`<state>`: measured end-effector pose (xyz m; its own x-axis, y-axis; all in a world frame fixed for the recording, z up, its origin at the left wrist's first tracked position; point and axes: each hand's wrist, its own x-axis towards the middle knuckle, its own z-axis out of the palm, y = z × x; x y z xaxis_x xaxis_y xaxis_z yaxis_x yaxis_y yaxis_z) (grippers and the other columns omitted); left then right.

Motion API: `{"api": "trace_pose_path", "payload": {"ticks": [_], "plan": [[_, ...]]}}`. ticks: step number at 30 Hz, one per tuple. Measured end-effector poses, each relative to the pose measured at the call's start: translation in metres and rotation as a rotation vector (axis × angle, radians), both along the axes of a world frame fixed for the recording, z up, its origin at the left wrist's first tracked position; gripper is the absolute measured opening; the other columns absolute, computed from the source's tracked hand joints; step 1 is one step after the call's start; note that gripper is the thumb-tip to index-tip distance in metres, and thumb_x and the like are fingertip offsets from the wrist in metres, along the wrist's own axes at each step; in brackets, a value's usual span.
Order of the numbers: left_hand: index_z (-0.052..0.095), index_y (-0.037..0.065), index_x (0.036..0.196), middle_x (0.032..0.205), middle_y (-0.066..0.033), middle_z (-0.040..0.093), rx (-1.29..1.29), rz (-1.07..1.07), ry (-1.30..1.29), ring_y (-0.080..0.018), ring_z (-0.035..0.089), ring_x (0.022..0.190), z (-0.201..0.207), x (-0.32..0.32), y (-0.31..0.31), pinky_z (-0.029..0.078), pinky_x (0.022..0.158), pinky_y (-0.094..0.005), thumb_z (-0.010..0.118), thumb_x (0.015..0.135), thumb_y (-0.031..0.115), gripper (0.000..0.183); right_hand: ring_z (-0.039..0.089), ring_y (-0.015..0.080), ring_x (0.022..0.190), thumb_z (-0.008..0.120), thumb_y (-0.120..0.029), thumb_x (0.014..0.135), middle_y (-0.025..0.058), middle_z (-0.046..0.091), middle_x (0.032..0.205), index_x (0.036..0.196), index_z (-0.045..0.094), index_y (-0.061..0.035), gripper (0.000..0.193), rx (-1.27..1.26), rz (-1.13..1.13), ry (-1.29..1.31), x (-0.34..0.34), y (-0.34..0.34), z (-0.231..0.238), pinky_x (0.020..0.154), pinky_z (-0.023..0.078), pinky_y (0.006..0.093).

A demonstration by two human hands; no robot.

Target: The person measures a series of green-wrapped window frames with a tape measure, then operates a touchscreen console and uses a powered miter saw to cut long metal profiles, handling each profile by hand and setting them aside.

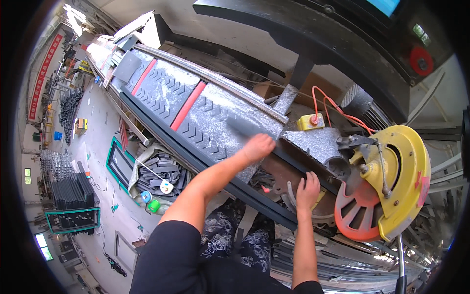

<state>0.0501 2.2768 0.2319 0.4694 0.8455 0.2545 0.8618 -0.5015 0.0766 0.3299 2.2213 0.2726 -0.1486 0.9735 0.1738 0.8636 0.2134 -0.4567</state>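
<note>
My left hand [259, 147] is closed at a dark grey profile bar [243, 127] lying along the metal bench; the bar's far end is smeared by motion. To the right, my right hand [308, 191] rests with its fingers stretched out, fingertips by the dark strip along the fence [308, 166] just short of the saw. The cut-off saw has a yellow guard [409, 169] and a red slotted cover [356, 213]. Long dark profiles [205, 169] run along the bench's near edge, below my left forearm.
White dust and red bands [188, 105] mark the bench top [166, 88]. Behind the fence sits a yellow switch box [311, 122] with an orange cable. Short offcuts [159, 171] fill a sack on the floor at left. A dark machine beam [313, 39] overhangs the far side.
</note>
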Motion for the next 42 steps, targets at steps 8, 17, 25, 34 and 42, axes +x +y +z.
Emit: {"api": "trace_pose_path", "payload": {"ticks": [8,17,25,34,42], "plan": [[0.06,0.007,0.09,0.087,-0.0098,0.059,-0.114,0.314,0.22,-0.0272,0.06,0.088,0.016,-0.197,0.046,0.05,0.078,-0.0413,0.055,0.078,0.013,0.014,0.062,0.0154,0.067,0.063,-0.022,0.093,0.0107,0.066,0.086,0.101,0.057,-0.0032,0.021,-0.426,-0.746,1.211,0.068,-0.025,-0.078,0.057,0.051,0.0245],[0.058,0.009,0.094,0.09,-0.0068,0.057,-0.01,0.063,-0.024,-0.0238,0.058,0.094,0.004,-0.098,0.028,0.046,0.088,-0.0395,0.066,0.073,0.02,0.025,0.064,0.0183,0.069,0.064,-0.038,0.092,0.0144,0.067,0.089,0.11,0.05,-0.0042,0.04,-0.563,-0.919,1.371,0.068,0.021,-0.07,0.055,0.051,0.0234],[0.058,0.01,0.083,0.082,-0.0055,0.056,-0.028,0.145,0.076,-0.0236,0.059,0.085,0.005,-0.176,0.042,0.048,0.076,-0.0367,0.054,0.078,0.017,0.01,0.063,0.0175,0.065,0.058,-0.041,0.095,0.0125,0.066,0.083,0.107,0.052,-0.0047,0.038,-0.605,-0.893,1.323,0.099,0.023,-0.074,0.047,0.044,0.0221],[0.057,0.008,0.08,0.083,-0.0078,0.056,-0.037,0.269,0.179,-0.0264,0.058,0.086,0.004,-0.238,0.052,0.048,0.08,-0.0384,0.057,0.074,0.013,0.008,0.064,0.0153,0.061,0.058,-0.042,0.095,0.0107,0.069,0.081,0.098,0.055,-0.005,0.037,-0.774,-0.769,1.176,0.041,0.038,-0.064,0.046,0.043,0.0209],[0.057,0.011,0.079,0.079,-0.0044,0.057,0.003,0.241,0.274,-0.0229,0.06,0.082,0.007,-0.278,0.039,0.049,0.078,-0.0364,0.056,0.075,0.016,0.007,0.064,0.0155,0.061,0.059,-0.047,0.093,0.0144,0.069,0.085,0.099,0.057,0.0026,0.05,-0.773,-0.877,1.187,0.049,0.032,-0.064,0.044,0.045,0.0189]]}}
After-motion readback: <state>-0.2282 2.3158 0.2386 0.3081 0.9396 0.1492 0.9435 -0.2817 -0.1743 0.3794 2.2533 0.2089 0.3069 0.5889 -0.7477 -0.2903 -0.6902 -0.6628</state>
